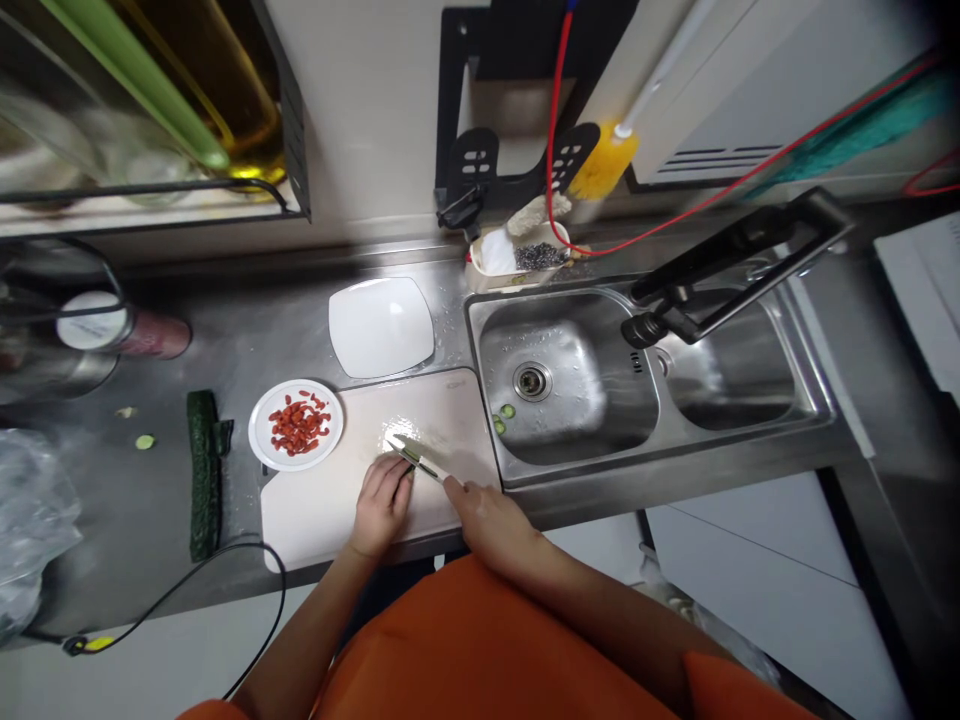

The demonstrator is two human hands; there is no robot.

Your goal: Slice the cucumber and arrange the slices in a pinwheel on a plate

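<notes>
My right hand is closed round the pale handle of a kitchen knife. Its blade points up and left across the white cutting board. On the board, the curled fingers of my left hand press a small green piece of cucumber beside the blade; hand and knife mostly hide it. A white plate of small red berries, perhaps goji, overlaps the board's upper left corner. Above the board lies a squarish white plate with nothing on it. Left of the board is a long dark green cucumber.
A steel double sink with several green slices near its left wall adjoins the board. A black faucet reaches over it. A black cable loops near the counter's front left. A plastic bag lies far left, below a jar.
</notes>
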